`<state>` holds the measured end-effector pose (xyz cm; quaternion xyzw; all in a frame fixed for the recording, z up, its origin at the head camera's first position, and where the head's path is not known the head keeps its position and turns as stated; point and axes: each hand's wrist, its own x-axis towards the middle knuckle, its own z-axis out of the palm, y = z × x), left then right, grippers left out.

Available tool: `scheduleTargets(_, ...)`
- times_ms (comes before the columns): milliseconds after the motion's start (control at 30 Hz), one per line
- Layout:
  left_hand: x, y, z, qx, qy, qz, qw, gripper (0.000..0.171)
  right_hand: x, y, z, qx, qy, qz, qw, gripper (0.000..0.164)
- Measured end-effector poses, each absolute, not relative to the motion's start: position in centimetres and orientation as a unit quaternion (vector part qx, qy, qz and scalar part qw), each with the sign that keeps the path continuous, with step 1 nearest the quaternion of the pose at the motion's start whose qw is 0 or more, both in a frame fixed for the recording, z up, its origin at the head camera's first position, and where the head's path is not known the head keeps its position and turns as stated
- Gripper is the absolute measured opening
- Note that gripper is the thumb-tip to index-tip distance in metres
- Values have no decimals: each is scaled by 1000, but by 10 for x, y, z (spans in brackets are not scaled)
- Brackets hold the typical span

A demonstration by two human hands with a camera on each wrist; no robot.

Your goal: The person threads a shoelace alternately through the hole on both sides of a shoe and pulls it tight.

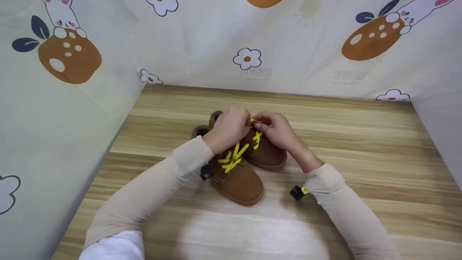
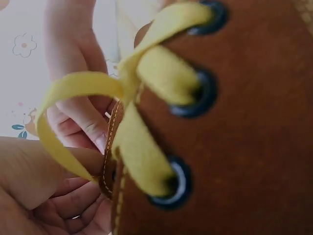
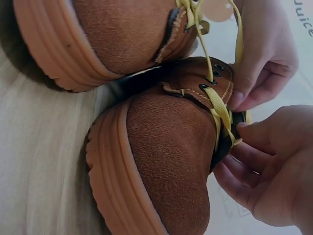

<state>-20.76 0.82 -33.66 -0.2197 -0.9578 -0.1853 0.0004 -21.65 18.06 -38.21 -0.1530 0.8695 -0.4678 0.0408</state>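
Note:
Two brown shoes with thick tan soles stand side by side, toes toward me: a nearer shoe [image 1: 240, 184] and a farther shoe [image 1: 269, 155] at its right. Yellow laces [image 1: 232, 159] cross the nearer one. Both hands are at the farther shoe's opening. My left hand [image 1: 232, 124] reaches over the nearer shoe; in the right wrist view its thumb presses the eyelet flap [image 3: 222, 81]. Opposite it, my right hand [image 3: 274, 166] pinches at the yellow shoelace [image 3: 222, 110] beside the dark tongue, its fingers partly behind the shoe. Close up, dark-rimmed eyelets [image 2: 195, 93] carry lace.
The shoes stand on a wood-grain surface [image 1: 361, 144]. A pale printed sheet [image 1: 202, 43] with flowers, rabbits and oranges encloses the back and sides. Dark wrist cameras sit below the left sleeve [image 1: 193, 153] and right sleeve [image 1: 325, 178].

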Motion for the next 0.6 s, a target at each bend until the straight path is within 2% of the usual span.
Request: scheduleTargets(600,-209,8,-348,-227,-950,-213,33,12,-217,183,-382,-131,851,-504,70,23)
